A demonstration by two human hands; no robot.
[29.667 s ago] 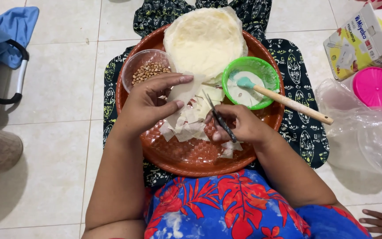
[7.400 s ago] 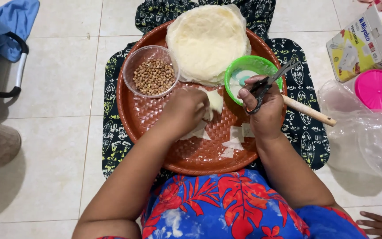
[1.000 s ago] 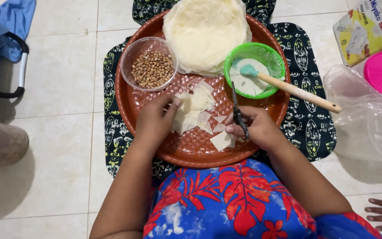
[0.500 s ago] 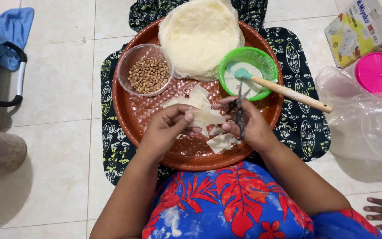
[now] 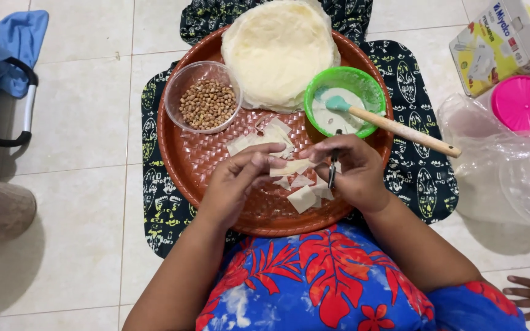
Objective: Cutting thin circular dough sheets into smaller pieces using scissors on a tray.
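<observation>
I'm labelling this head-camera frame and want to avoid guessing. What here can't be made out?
- Scissors: mostly hidden inside the right hand; open or shut is unclear.
- Wrapper piece: its ends are covered by fingers of both hands; the left hand hides one.
- Green bowl: spatula head covers part of its white contents.
- Wrapper stack: top cut off by the frame edge.

Bare tray (image 5: 203,160) between peanut bowl (image 5: 207,98) and left hand (image 5: 235,184)

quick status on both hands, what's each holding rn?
Left hand: closed in a pinch on the small pastry piece.
Right hand: closed on the scissors, fingertips also at the same piece.
</observation>
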